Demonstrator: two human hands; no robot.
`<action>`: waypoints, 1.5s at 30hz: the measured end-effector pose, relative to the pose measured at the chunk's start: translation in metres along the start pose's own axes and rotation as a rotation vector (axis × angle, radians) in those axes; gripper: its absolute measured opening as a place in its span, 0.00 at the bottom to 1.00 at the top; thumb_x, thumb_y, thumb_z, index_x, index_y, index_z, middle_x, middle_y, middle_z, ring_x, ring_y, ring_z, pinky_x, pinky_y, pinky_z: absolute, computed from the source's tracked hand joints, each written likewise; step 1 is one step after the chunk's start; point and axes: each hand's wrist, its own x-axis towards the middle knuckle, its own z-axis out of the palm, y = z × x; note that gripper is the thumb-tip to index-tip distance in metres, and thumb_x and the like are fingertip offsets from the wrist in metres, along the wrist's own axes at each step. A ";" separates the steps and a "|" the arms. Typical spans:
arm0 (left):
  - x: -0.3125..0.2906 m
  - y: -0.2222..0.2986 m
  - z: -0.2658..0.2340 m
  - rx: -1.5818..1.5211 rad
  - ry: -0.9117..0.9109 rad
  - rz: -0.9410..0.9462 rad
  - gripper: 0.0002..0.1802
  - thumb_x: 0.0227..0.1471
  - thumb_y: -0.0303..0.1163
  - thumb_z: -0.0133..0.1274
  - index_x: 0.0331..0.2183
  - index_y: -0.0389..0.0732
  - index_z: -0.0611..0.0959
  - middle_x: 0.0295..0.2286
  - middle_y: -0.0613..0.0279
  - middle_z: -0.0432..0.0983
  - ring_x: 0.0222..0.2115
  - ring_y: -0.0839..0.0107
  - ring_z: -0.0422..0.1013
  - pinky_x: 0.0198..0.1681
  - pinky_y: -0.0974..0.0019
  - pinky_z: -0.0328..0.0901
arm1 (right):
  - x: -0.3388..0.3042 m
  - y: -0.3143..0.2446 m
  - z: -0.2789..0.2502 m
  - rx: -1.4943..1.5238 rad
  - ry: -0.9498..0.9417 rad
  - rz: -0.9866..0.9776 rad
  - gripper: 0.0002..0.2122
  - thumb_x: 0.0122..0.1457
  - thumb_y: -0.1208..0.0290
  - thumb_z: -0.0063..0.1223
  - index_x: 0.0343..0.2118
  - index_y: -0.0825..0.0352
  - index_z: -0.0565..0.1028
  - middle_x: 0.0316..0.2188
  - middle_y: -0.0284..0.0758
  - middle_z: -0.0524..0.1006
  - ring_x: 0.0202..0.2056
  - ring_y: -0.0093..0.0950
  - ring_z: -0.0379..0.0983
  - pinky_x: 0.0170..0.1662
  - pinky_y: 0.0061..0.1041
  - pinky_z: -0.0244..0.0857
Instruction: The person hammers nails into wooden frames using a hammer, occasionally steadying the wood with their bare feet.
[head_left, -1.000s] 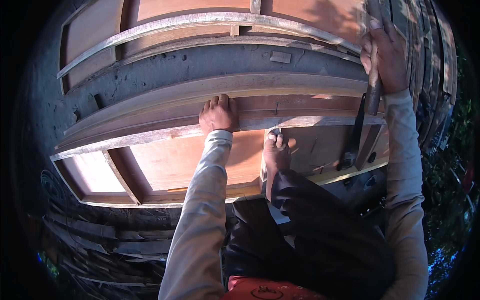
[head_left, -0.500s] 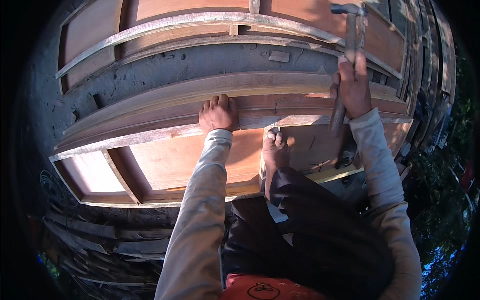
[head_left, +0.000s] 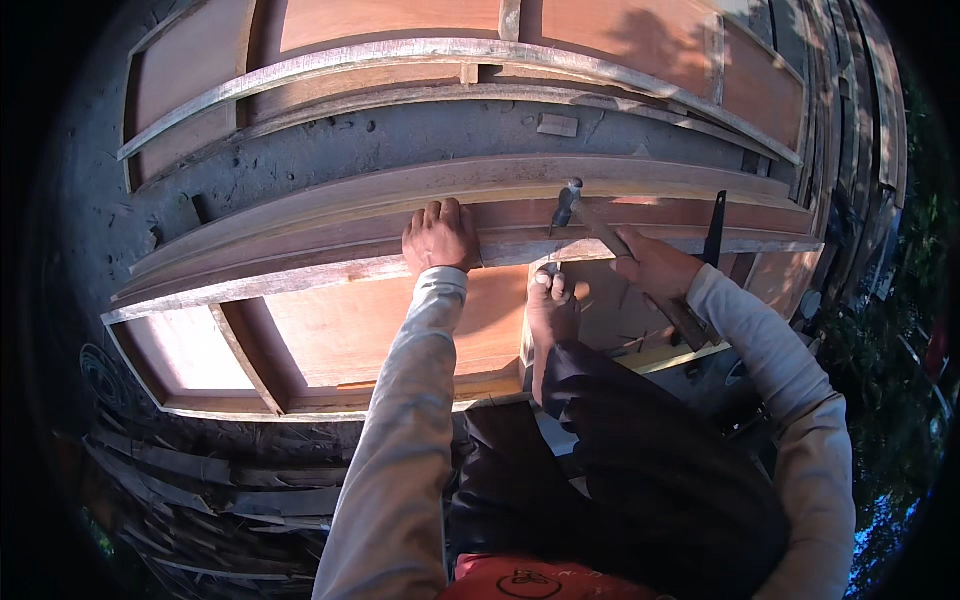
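My right hand [head_left: 660, 265] is closed around the wooden handle of a hammer [head_left: 603, 232]. Its metal head is low over a nail [head_left: 552, 230] standing upright in the top edge of a wooden frame [head_left: 330, 270]; whether they touch I cannot tell. Farther left, my left hand [head_left: 440, 238] grips that same long edge, fingers curled over its far side. My bare foot [head_left: 553, 305] presses against the frame beside a crosspiece, just below the nail. Thin plywood panels back the frame, and several loose nails [head_left: 640, 342] lie on the right panel.
Beyond the concrete floor [head_left: 350, 140] lies another plywood-backed frame [head_left: 400, 55]. A wood offcut [head_left: 557, 125] rests between the two. A black blade-like strip [head_left: 715, 228] sticks up right of my right hand. Stacked boards [head_left: 855, 130] line the right; scrap wood [head_left: 220, 490] lies at lower left.
My right hand has swung the hammer down and left, from raised at the upper right to the nail. My left hand keeps its grip on the frame.
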 end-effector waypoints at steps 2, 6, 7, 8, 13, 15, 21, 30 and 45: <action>0.005 -0.008 -0.008 0.043 0.017 -0.010 0.11 0.53 0.39 0.51 0.28 0.44 0.81 0.30 0.58 0.78 0.34 0.55 0.75 0.38 0.52 0.69 | 0.025 -0.028 -0.052 0.504 -0.663 0.603 0.25 0.64 0.59 0.47 0.60 0.69 0.61 0.22 0.31 0.70 0.20 0.21 0.70 0.22 0.21 0.66; -0.002 -0.006 -0.013 0.061 -0.022 -0.031 0.10 0.54 0.39 0.51 0.28 0.44 0.81 0.30 0.60 0.78 0.34 0.56 0.75 0.38 0.52 0.69 | 0.064 0.000 -0.107 0.911 0.054 0.744 0.27 0.65 0.59 0.48 0.62 0.67 0.59 0.23 0.30 0.70 0.20 0.19 0.68 0.20 0.19 0.64; 0.001 -0.002 -0.010 0.052 0.004 -0.021 0.10 0.54 0.39 0.51 0.28 0.44 0.81 0.30 0.60 0.78 0.33 0.56 0.75 0.37 0.52 0.69 | 0.066 0.016 -0.118 0.988 0.204 0.594 0.28 0.64 0.59 0.49 0.63 0.66 0.58 0.24 0.30 0.70 0.20 0.19 0.68 0.20 0.19 0.63; 0.004 -0.002 -0.010 0.044 -0.026 -0.010 0.11 0.54 0.40 0.51 0.29 0.44 0.82 0.31 0.60 0.78 0.34 0.56 0.75 0.38 0.52 0.69 | 0.063 0.006 -0.101 0.989 0.203 0.598 0.28 0.64 0.59 0.49 0.63 0.66 0.58 0.24 0.30 0.70 0.20 0.19 0.68 0.20 0.19 0.63; 0.004 -0.004 -0.008 0.028 0.024 -0.003 0.12 0.53 0.40 0.51 0.29 0.43 0.82 0.29 0.57 0.78 0.34 0.55 0.75 0.39 0.51 0.69 | -0.002 0.002 0.014 -0.098 0.060 -0.211 0.21 0.65 0.57 0.48 0.54 0.67 0.65 0.26 0.32 0.70 0.21 0.18 0.68 0.20 0.17 0.62; -0.003 -0.010 -0.010 0.053 -0.006 -0.012 0.11 0.53 0.40 0.51 0.29 0.44 0.82 0.29 0.57 0.79 0.34 0.55 0.75 0.38 0.51 0.69 | 0.032 -0.022 -0.062 0.507 -0.623 0.718 0.16 0.65 0.57 0.47 0.46 0.66 0.67 0.23 0.32 0.69 0.20 0.19 0.68 0.18 0.17 0.61; -0.005 0.001 -0.004 0.042 -0.024 -0.020 0.10 0.53 0.39 0.51 0.30 0.45 0.82 0.31 0.60 0.79 0.35 0.56 0.75 0.38 0.52 0.69 | 0.070 -0.016 -0.067 0.990 0.437 0.820 0.17 0.66 0.60 0.47 0.50 0.66 0.65 0.18 0.29 0.65 0.13 0.20 0.61 0.17 0.21 0.61; -0.004 -0.017 -0.020 0.100 -0.010 -0.037 0.10 0.53 0.39 0.51 0.28 0.45 0.81 0.31 0.60 0.79 0.33 0.56 0.75 0.36 0.52 0.69 | 0.073 -0.019 -0.083 0.842 -0.062 0.832 0.15 0.65 0.56 0.46 0.38 0.66 0.70 0.19 0.29 0.69 0.18 0.21 0.66 0.23 0.25 0.64; -0.001 -0.007 -0.013 0.075 -0.086 -0.043 0.10 0.54 0.39 0.51 0.33 0.45 0.82 0.32 0.57 0.79 0.35 0.54 0.74 0.39 0.51 0.68 | 0.069 0.004 -0.047 0.908 0.220 0.834 0.20 0.65 0.54 0.47 0.46 0.69 0.69 0.19 0.31 0.70 0.16 0.24 0.69 0.21 0.25 0.65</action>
